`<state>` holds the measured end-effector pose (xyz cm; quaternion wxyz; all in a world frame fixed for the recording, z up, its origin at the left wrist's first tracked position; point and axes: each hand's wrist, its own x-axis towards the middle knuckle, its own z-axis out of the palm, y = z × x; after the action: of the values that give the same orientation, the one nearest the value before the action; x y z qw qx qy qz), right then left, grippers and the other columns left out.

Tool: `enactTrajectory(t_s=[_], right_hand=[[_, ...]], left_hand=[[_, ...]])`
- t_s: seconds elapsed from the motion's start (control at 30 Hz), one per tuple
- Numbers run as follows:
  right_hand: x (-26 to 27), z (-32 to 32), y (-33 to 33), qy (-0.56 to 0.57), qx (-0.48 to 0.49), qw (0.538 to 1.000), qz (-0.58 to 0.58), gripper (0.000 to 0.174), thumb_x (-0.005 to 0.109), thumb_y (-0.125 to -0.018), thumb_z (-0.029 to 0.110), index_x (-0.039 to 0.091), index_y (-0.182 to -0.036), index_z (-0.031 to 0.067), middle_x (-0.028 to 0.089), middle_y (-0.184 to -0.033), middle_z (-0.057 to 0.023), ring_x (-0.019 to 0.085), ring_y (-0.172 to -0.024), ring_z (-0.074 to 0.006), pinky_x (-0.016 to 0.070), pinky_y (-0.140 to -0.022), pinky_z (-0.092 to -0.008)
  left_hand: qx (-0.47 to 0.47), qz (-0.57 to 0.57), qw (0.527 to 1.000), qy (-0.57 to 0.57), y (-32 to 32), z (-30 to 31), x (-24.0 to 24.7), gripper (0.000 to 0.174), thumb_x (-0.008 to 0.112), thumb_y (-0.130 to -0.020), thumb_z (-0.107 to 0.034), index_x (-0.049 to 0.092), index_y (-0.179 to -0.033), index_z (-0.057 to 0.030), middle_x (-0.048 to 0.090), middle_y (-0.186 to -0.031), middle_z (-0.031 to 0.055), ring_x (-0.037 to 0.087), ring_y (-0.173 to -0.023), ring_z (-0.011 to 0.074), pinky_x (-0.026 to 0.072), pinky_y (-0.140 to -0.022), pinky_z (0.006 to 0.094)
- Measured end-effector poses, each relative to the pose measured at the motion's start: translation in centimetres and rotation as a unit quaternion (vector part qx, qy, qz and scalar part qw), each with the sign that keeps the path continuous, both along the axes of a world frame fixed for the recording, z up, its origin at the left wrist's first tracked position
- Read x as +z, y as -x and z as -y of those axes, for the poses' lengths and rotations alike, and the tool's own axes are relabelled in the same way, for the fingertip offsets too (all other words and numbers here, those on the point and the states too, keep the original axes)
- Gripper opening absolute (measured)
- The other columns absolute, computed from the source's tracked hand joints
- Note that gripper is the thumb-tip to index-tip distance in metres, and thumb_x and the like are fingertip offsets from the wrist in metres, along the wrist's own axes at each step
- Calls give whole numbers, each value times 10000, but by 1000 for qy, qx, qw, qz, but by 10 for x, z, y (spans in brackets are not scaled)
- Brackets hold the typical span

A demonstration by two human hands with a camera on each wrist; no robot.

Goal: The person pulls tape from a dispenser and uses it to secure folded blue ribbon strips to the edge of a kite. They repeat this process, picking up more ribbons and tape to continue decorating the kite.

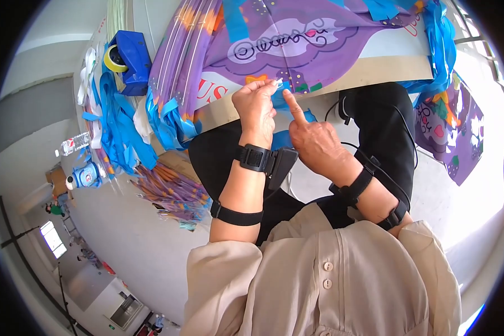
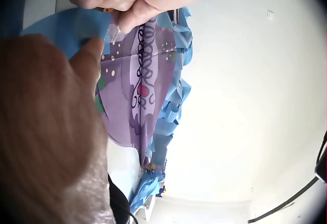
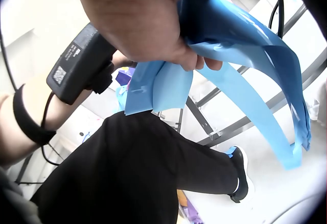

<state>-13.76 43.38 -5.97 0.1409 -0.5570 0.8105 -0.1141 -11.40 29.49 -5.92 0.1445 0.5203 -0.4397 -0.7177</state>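
My left hand (image 1: 257,101) is raised at the table edge and pinches a small clear piece of tape (image 1: 277,83) between thumb and fingertips; the left wrist view shows the tape (image 2: 113,30) under those fingertips (image 2: 138,7). My right hand (image 1: 311,137) is close beside it. Its index finger (image 1: 294,106) points straight up at the tape, while its other fingers curl round several blue plastic strips (image 3: 245,86). The strips hang down over my lap. A purple printed kite (image 1: 297,39) with a blue fringe lies on the table just beyond both hands.
A blue tape dispenser (image 1: 130,59) with a yellow roll stands at the far left of the table (image 1: 375,70). Loose blue strips (image 1: 115,123) pile beside it. Another purple kite piece (image 1: 453,134) hangs off at the right. More kites lie on the floor (image 1: 171,190).
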Motion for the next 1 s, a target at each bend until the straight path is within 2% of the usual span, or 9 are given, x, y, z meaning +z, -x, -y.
enactTrajectory(t_s=[0.3,0.37,0.4,0.47,0.6,0.67,0.77,0.93,1.0], right_hand=[[2,-1,2,-1,-5,999,49,56,568,-664,36,583,-694,-9,215,-1431,-282,632,-582,-272,501,-517,-359],[0,-2,2,-1,-3,999,49,56,568,-657,31,583,-693,-8,213,-1432,-279,633,-591,-276,502,-523,-362],[0,-2,3,2,-3,999,51,54,564,-655,28,584,-692,-6,216,-1431,-279,633,-594,-277,501,-521,-362],[0,-3,3,5,-2,999,53,53,561,-653,24,585,-690,-4,219,-1430,-279,634,-596,-279,500,-519,-362],[0,-5,5,31,2,997,66,52,556,-653,22,590,-685,-1,230,-1424,-282,634,-596,-277,498,-513,-363],[-1,-5,4,38,4,997,65,57,552,-657,26,593,-685,-1,234,-1421,-285,635,-595,-272,497,-510,-365],[1,-2,2,-3,-4,999,39,75,542,-681,49,601,-676,2,240,-1417,-290,635,-580,-250,494,-498,-361],[2,-3,2,17,1,1000,5,106,538,-715,74,606,-662,11,254,-1405,-305,629,-550,-221,489,-479,-334],[3,-3,3,8,3,1000,-2,108,536,-718,74,607,-665,13,255,-1404,-306,631,-555,-216,489,-478,-334]], left_hand=[[0,24,996,91,8,-2,-12,64,661,-747,-1,608,-713,-13,519,-617,-22,397,-468,44,228,-366,221],[-6,47,993,105,9,-4,-9,62,651,-747,15,608,-704,0,531,-622,-13,442,-506,64,307,-406,215],[-5,47,993,106,9,-4,-11,62,651,-747,15,608,-704,0,531,-622,-13,442,-506,64,307,-406,215],[-14,46,988,150,10,-4,-16,62,654,-724,39,604,-696,15,560,-632,17,504,-577,92,411,-506,224],[-42,105,970,215,13,-1,-24,106,704,-683,-4,604,-709,18,611,-670,75,584,-646,155,477,-617,277],[-136,180,917,329,11,7,-29,186,754,-654,-90,603,-711,3,636,-703,124,632,-665,214,498,-621,320],[-199,273,887,315,12,21,-13,272,790,-629,-190,599,-708,-13,646,-721,144,650,-671,259,506,-616,347],[-279,319,859,288,24,25,20,381,817,-595,-294,559,-636,-17,635,-666,130,645,-639,261,498,-591,346],[-284,323,817,384,23,29,14,389,790,-643,-305,533,-594,-17,608,-611,128,617,-596,256,472,-559,338]])
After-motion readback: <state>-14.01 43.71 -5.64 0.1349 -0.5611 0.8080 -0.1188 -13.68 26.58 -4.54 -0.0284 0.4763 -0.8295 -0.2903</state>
